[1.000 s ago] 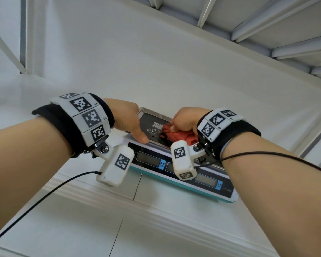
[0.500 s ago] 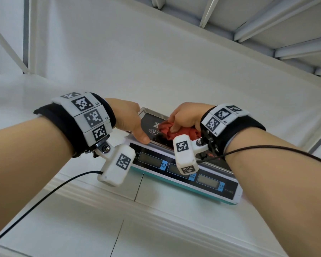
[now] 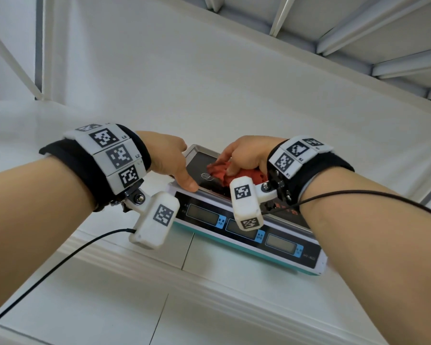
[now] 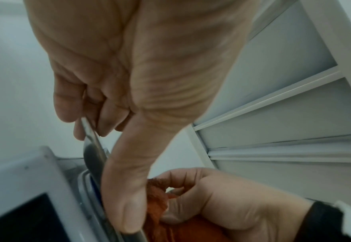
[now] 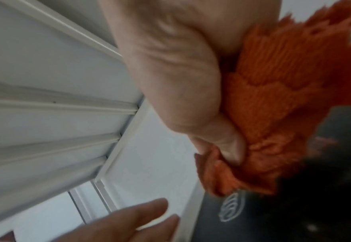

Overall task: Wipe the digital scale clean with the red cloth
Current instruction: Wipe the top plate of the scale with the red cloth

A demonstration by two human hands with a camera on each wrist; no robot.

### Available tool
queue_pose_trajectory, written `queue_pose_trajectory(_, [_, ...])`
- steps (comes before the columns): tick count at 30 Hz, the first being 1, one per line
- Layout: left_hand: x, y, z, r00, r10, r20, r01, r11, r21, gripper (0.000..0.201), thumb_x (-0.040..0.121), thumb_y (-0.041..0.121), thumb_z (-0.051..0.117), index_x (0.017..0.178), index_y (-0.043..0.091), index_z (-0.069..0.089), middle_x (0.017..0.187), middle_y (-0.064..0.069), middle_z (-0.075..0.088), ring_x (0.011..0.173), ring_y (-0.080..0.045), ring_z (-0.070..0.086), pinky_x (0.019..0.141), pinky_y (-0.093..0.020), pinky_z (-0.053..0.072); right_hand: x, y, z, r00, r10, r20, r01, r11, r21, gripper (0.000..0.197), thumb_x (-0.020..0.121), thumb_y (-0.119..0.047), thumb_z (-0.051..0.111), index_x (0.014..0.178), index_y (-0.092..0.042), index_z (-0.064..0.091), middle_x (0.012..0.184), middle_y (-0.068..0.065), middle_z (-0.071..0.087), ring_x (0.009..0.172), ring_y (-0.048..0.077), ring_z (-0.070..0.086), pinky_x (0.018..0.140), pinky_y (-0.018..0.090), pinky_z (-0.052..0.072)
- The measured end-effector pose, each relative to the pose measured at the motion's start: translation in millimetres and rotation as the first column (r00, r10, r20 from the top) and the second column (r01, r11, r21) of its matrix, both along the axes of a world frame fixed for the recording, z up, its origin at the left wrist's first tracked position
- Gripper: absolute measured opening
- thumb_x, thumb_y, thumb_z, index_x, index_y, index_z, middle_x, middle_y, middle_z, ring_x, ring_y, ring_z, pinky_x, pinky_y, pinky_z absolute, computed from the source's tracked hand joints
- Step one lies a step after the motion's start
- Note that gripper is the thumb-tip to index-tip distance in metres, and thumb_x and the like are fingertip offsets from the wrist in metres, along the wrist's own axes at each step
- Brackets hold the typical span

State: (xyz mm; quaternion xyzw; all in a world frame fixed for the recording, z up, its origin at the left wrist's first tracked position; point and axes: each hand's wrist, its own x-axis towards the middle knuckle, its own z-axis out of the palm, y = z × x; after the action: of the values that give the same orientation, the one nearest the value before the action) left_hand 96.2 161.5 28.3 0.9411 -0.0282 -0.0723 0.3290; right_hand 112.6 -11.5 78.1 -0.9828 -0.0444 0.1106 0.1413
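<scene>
the digital scale (image 3: 246,227) with its dark shiny pan sits at the white table's (image 3: 110,307) edge, left hand (image 3: 167,158) pinching the pan's left rim, right hand (image 3: 246,155) clutching the bunched red cloth (image 3: 237,174), now further left on the pan than before

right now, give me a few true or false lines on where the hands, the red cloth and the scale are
1. The right hand grips the bunched red cloth. True.
2. The red cloth lies on the white counter beside the digital scale. False: it sits on the scale's dark weighing pan.
3. The left hand holds the pan's left edge, thumb on its front corner. True.
4. The left hand also holds a cloth. False: it touches only the scale.
5. The scale's three display windows face the person. True.
</scene>
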Motion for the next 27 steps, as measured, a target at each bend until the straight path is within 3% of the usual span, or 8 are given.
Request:
queue_pose_trajectory(4, [2,5,-2,0.999,0.001,-0.032,-0.003,0.997,-0.08,0.115,0.057,0.029,0.09,0.15,0.019,0.024,0.151,-0.003,0.04,0.138,-0.027,0.037,0.115,-0.05,0.026,6,2,-10,1.0,-0.018,0.013,0.015,0.986,0.164,0.036,0.09,0.005,0.058,0.124,-0.006,0.065,0.087,0.0,0.07,0.058,-0.001,0.068,0.054,0.014,0.054])
queue_pose_trajectory(7, [3,6,-4,0.999,-0.003,-0.045,-0.002,0.993,-0.117,0.114,0.058,0.024,0.09,0.151,0.02,0.023,0.153,-0.003,0.038,0.14,-0.026,0.033,0.116,-0.049,0.024,4,15,-13,0.995,0.069,0.078,-0.07,0.998,0.009,0.038,0.09,-0.004,0.063,0.126,-0.018,0.065,0.109,0.001,0.068,0.1,0.017,0.066,0.09,0.033,0.055])
queue_pose_trajectory(11, [4,5,-4,0.999,0.001,-0.041,-0.007,0.99,-0.138,0.113,0.059,0.022,0.09,0.151,0.019,0.024,0.151,-0.003,0.04,0.139,-0.025,0.034,0.116,-0.047,0.024,1,13,-2,0.994,0.075,-0.085,-0.069,0.995,0.074,0.03,0.088,0.005,0.062,0.104,-0.018,0.072,0.08,-0.002,0.075,0.075,0.015,0.072,0.067,0.032,0.06])
queue_pose_trajectory(15, [3,7,-5,0.998,-0.016,-0.064,0.004,0.983,-0.183,0.109,0.064,0.014,0.086,0.152,0.019,0.021,0.153,-0.002,0.038,0.141,-0.024,0.032,0.117,-0.047,0.022,9,16,-4,0.996,0.084,0.029,-0.084,0.996,-0.017,0.03,0.087,-0.003,0.067,0.114,-0.017,0.071,0.097,0.003,0.073,0.09,0.019,0.072,0.084,0.037,0.059])
queue_pose_trajectory(17, [3,8,-6,0.997,-0.025,-0.077,0.008,0.977,-0.215,0.106,0.068,0.008,0.083,0.152,0.016,0.02,0.154,-0.003,0.036,0.143,-0.023,0.029,0.118,-0.045,0.02,13,20,-10,0.994,0.097,0.046,-0.1,0.993,0.068,0.035,0.088,-0.003,0.065,0.121,-0.014,0.068,0.094,-0.001,0.071,0.078,0.007,0.071,0.071,0.022,0.059])
queue_pose_trajectory(20, [1,9,-7,0.996,-0.033,-0.081,0.012,0.968,-0.249,0.1,0.073,0.0,0.078,0.153,0.014,0.019,0.156,-0.004,0.032,0.144,-0.02,0.026,0.119,-0.041,0.018,9,27,-13,0.983,0.167,0.075,-0.17,0.985,0.032,0.036,0.088,-0.004,0.065,0.118,-0.022,0.07,0.101,-0.004,0.07,0.09,0.013,0.068,0.076,0.028,0.056])
queue_pose_trajectory(22, [-1,9,-7,0.996,-0.038,-0.08,0.015,0.964,-0.266,0.099,0.074,-0.003,0.075,0.153,0.014,0.018,0.157,-0.004,0.03,0.145,-0.018,0.025,0.119,-0.039,0.018,7,28,-12,0.98,0.2,0.022,-0.201,0.975,0.09,0.032,0.089,0.003,0.061,0.102,-0.024,0.074,0.086,-0.007,0.073,0.077,0.009,0.07,0.064,0.025,0.058])
queue_pose_trajectory(27, [-3,8,-7,0.996,-0.055,-0.076,0.032,0.962,-0.271,0.097,0.076,-0.003,0.073,0.153,0.013,0.016,0.158,-0.004,0.028,0.145,-0.018,0.024,0.119,-0.037,0.019,-3,27,4,0.969,0.227,-0.102,-0.216,0.97,0.109,0.033,0.088,0.017,0.053,0.103,-0.004,0.072,0.076,-0.002,0.075,0.063,0.006,0.072,0.048,0.018,0.055])
